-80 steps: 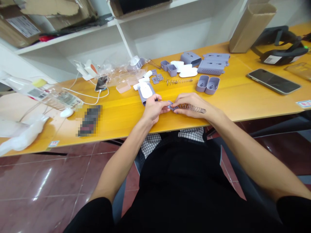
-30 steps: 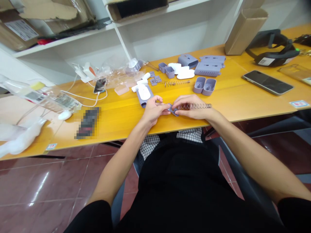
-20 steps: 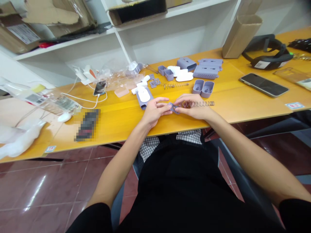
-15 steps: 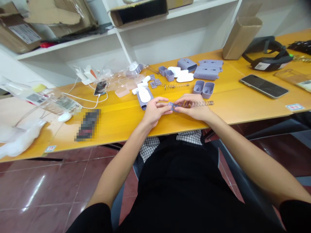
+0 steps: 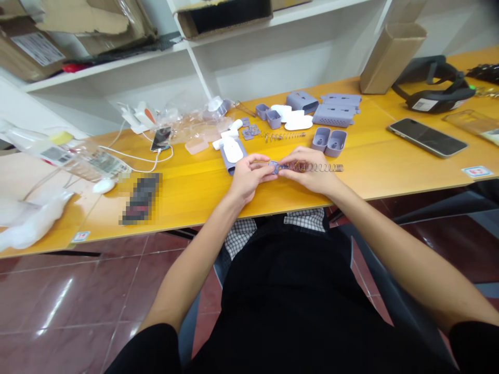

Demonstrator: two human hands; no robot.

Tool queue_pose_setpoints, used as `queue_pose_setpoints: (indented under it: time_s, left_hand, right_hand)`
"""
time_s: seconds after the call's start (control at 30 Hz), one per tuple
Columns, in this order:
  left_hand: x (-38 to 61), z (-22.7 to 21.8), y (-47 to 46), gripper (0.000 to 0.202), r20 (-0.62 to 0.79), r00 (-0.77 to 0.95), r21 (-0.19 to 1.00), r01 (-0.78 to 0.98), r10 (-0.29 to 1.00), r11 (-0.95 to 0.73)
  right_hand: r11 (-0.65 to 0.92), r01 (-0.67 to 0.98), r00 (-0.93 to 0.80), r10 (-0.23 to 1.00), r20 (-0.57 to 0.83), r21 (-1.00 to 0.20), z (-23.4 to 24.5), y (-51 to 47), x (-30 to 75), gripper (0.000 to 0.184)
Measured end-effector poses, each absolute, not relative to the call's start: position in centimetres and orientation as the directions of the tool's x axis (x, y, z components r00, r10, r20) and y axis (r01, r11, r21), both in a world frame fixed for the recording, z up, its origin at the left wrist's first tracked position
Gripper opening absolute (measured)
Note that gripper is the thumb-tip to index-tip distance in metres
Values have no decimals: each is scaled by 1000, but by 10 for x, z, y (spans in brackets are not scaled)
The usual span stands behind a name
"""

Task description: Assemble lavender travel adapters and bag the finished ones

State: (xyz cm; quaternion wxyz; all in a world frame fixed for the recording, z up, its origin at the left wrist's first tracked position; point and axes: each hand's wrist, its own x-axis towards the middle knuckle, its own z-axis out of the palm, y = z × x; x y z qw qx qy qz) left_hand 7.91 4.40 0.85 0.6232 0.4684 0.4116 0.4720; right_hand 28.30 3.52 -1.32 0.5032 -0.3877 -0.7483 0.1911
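small purple plate [image 5: 276, 167] and long coil spring [image 5: 322, 168] pinched together, low over the yellow table [image 5: 187, 200]
left hand [image 5: 247, 176] closing on the plate from 9 o'clock, right hand [image 5: 307, 169] clamped on the plate and the spring's first coils from 3 o'clock, fingertips of both hands almost meeting; join itself hidden behind the fingers, so no telling how well seated. spring's free end sticking out unsupported at 3 o'clock. main risks: spring flicking loose if the pinch slackens, then rolling toward the table edge at 6 o'clock; coils kinked by too hard a twist; plate dropped among look-alike bits, with a second coil spring [image 5: 284, 136] at 12 o'clock and twin purple cups [image 5: 329, 143] at 1 o'clock.
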Motion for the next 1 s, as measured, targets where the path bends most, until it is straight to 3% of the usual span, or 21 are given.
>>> queue_pose_setpoints:
  time_s: [0.13,0.47,0.7,0.83,1.0]
  left_hand:
    - [79,9,44,33,-76,246,976,-178,966,122]
    - [78,8,43,33,-67,283,972,-198,957,127]
    - [79,9,43,36,-76,280,972,-192,957,133]
    - [79,9,43,36,-72,226,974,-194,971,117]
    - [78,8,46,33,-65,193,974,-199,979,104]
  right_hand:
    - [590,370,-175,803,570,-717,-14,35,284,16]
    - [605,451,-207,786,583,-656,-10,34,279,10]
    - [592,433,-194,798,570,-680,-11,36,281,10]
    - [539,453,-126,827,548,-710,-13,40,285,21]
    - [500,325,-67,859,508,-803,-12,41,286,35]
